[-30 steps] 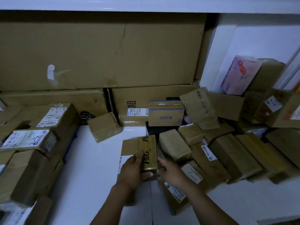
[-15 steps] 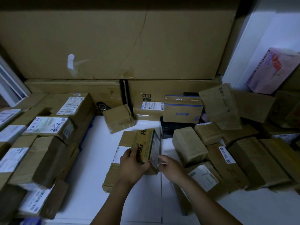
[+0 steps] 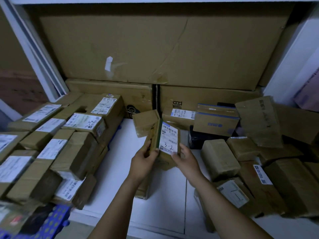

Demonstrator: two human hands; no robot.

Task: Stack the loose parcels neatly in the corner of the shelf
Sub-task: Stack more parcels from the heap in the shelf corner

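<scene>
Parcel (image 3: pixel 168 141) tipped upright, label now facing, between left hand (image 3: pixel 143 163), right hand (image 3: pixel 185 160)

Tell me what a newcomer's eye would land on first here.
First, the two hands in the middle, the left hand and right hand, holding up a small parcel whose white label has "3-2" handwritten on it. Behind it a big creased cardboard sheet covers the back wall. Labelled boxes lie ordered on the left, while a loose heap sprawls on the right.

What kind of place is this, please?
Probably a parcel sorting or storage room: brown taped parcels with white shipping labels cover the white shelf, and both hands hold a small labelled parcel marked "3-2".
</scene>
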